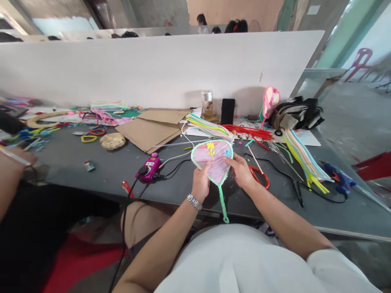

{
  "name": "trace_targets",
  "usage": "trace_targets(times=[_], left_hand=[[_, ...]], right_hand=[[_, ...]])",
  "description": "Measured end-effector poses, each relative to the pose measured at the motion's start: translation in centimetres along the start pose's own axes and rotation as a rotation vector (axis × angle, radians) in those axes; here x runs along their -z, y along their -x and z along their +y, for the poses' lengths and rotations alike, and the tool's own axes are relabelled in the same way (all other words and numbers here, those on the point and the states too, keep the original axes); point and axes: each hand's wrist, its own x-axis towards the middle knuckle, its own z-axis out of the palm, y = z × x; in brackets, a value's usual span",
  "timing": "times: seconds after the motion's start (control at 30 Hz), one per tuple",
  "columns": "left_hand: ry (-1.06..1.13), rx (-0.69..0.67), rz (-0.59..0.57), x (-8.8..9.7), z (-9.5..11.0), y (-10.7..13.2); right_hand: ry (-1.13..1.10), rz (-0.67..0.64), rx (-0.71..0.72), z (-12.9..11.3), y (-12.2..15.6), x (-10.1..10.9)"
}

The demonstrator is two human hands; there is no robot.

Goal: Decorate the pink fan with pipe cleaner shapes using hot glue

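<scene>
Both my hands hold a heart-shaped pipe-cleaner fan (215, 162) over the dark grey table (76, 162). It has a pale green rim, a pink woven face, small yellow and blue pieces near the top, and a green handle (223, 203) hanging down. My left hand (200, 182), with a metal watch (194, 202) on its wrist, grips the lower left edge. My right hand (241, 171) pinches the right edge, its fingers on the pink face. A curved red pipe-cleaner piece (259, 177) lies just beyond my right hand.
A pink plug-in device (148, 169) with black cords sits left of my hands. Cardboard sheets (152, 130), pipe-cleaner bundles (305, 158), a blue glue gun (339, 179) and a bag (296, 114) crowd the table. A white partition (152, 69) stands behind. Another person's arm (12, 171) enters at left.
</scene>
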Motion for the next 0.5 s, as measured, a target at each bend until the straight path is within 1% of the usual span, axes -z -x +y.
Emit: trace_targets(times=[0.23, 0.5], left_hand=[[-0.011, -0.022, 0.034, 0.0, 0.1, 0.2], [-0.011, -0.039, 0.035, 0.0, 0.1, 0.2]], right_hand=[[0.04, 0.027, -0.039, 1.1, 0.3, 0.2], [-0.032, 0.068, -0.034, 1.6, 0.1, -0.1]])
